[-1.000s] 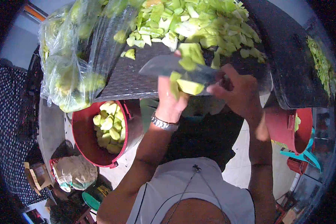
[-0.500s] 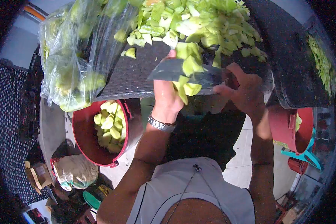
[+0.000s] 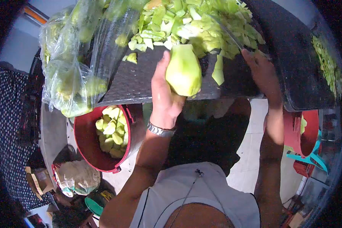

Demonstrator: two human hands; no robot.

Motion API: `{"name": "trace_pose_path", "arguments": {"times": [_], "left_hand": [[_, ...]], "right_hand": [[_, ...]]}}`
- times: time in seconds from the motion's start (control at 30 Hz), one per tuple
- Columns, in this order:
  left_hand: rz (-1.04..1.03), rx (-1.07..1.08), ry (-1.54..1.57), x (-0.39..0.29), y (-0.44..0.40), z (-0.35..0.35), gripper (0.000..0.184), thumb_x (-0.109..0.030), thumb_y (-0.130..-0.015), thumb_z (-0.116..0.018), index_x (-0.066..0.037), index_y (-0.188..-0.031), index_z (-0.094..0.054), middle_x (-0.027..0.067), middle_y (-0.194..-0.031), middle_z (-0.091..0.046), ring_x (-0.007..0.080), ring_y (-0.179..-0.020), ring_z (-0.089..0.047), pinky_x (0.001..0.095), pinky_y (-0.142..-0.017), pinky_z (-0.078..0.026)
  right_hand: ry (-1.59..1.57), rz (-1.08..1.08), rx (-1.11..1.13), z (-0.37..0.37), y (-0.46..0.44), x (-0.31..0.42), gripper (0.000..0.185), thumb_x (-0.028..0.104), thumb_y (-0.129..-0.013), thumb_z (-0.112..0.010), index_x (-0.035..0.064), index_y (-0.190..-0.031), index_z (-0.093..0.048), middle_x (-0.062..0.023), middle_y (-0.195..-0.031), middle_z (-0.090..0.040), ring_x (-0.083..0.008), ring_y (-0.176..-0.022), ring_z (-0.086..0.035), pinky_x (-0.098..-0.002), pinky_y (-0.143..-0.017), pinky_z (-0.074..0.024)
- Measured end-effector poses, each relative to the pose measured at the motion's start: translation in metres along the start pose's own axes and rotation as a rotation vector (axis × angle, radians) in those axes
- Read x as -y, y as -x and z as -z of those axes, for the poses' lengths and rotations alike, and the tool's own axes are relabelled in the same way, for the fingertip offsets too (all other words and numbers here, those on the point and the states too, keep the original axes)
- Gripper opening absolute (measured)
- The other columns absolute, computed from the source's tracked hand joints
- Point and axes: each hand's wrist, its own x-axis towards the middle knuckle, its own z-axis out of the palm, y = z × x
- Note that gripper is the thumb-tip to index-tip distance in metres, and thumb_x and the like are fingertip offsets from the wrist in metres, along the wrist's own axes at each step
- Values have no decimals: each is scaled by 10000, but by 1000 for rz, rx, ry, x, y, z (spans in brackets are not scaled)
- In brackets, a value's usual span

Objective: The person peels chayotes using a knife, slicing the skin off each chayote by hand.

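Note:
My left hand (image 3: pixel 164 87), wearing a metal-banded watch, is wrapped round a peeled, pale green fruit (image 3: pixel 183 72) with a flat-cut top end. The fruit is held upright above the near edge of a dark, textured work surface (image 3: pixel 131 81). To its right, my right hand (image 3: pixel 260 70) grips a knife (image 3: pixel 230 34); the handle is mostly hidden in the fingers. The blade slants up and left over a heap of green peelings (image 3: pixel 205 32). One long strip of peel (image 3: pixel 218 70) lies between the fruit and my right hand.
Clear plastic bags (image 3: pixel 74 72) of green fruit lie at the left. Below them stands a red bucket (image 3: pixel 79 138) with peeled pale green pieces (image 3: pixel 113 131). A second red container (image 3: pixel 292 129) is at the right, beside a turquoise plastic object (image 3: pixel 311 157). A stuffed sack (image 3: pixel 78 176) sits lower left.
The knife has swung away from the fruit, up and right to the peelings heap. Pieces that were on the blade are off it. My left hand has tilted the fruit upright, into full view.

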Motion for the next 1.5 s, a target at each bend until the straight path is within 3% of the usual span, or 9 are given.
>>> {"name": "trace_pose_path", "arguments": {"times": [0.13, 0.27, 0.37, 0.57, 0.97, 1.17, 1.3, 1.43, 1.5], "left_hand": [[51, 3, 10, -1, 3, -13, 479, -483, -979, -513, -92, -1242, -600, 98, -1123, -678, 270, -985, -671, 484, -739, -567], [43, -19, 155, 9, -5, -6, 418, -381, -933, -597, -86, -1229, -580, 88, -1094, -658, 244, -999, -654, 461, -795, -563], [123, 91, 197, 9, -2, -7, 365, -390, -902, -626, -88, -1108, -615, 79, -996, -679, 239, -893, -675, 393, -775, -560], [65, 41, 186, 17, 4, -15, 430, -439, -900, -640, -72, -1125, -631, 81, -981, -700, 217, -848, -690, 371, -739, -571], [19, 32, 136, 17, 6, -14, 434, -460, -912, -639, -75, -1113, -616, 74, -978, -691, 216, -851, -686, 372, -732, -577], [-35, -93, 122, 2, 1, -14, 290, -370, -964, -548, -151, -1151, -584, 42, -1026, -663, 209, -925, -666, 397, -654, -526], [59, -30, 142, 2, -7, -2, 356, -420, -943, -570, -143, -1164, -595, 55, -1061, -673, 218, -925, -665, 431, -701, -534], [89, -144, 187, 5, -5, -11, 394, -442, -920, -597, -121, -1148, -612, 71, -1064, -680, 233, -938, -665, 442, -775, -548], [80, 76, 226, 9, -6, -7, 406, -437, -906, -622, -99, -1130, -617, 84, -1057, -681, 240, -971, -664, 446, -807, -553]], "right_hand": [[-66, 112, 47, 16, -1, 33, 338, 147, -949, -631, 158, -1283, -581, -156, -955, -653, -284, -742, -647, -390, -643, -506], [-576, -418, 181, 49, -1, 124, 528, 443, -823, -785, 43, -1100, -581, -85, -609, -589, -243, -549, -603, -372, -545, -488], [-463, -164, 33, 38, 14, 147, 600, 506, -743, -831, 55, -1052, -582, -48, -603, -593, -231, -497, -602, -362, -493, -481], [-386, -75, -48, 25, 15, 151, 631, 539, -704, -840, 72, -1048, -590, -36, -593, -579, -206, -502, -620, -345, -474, -481], [-440, -53, -40, 23, 12, 147, 605, 541, -722, -824, 85, -1048, -599, -19, -602, -595, -201, -507, -626, -347, -485, -486], [-385, -433, 229, 27, 2, 102, 544, 543, -833, -738, 57, -1045, -618, -80, -681, -613, -199, -619, -609, -372, -611, -474], [-528, -336, 5, 10, 6, 72, 537, 536, -866, -702, 38, -1048, -618, -107, -712, -620, -203, -640, -591, -382, -636, -461], [-580, -335, 160, 33, 9, 113, 551, 546, -836, -735, 55, -1052, -604, -97, -693, -633, -226, -601, -625, -379, -597, -486], [-552, -278, 177, 37, 11, 130, 559, 526, -805, -774, 61, -1055, -592, -85, -675, -638, -232, -582, -645, -372, -572, -499]]}}
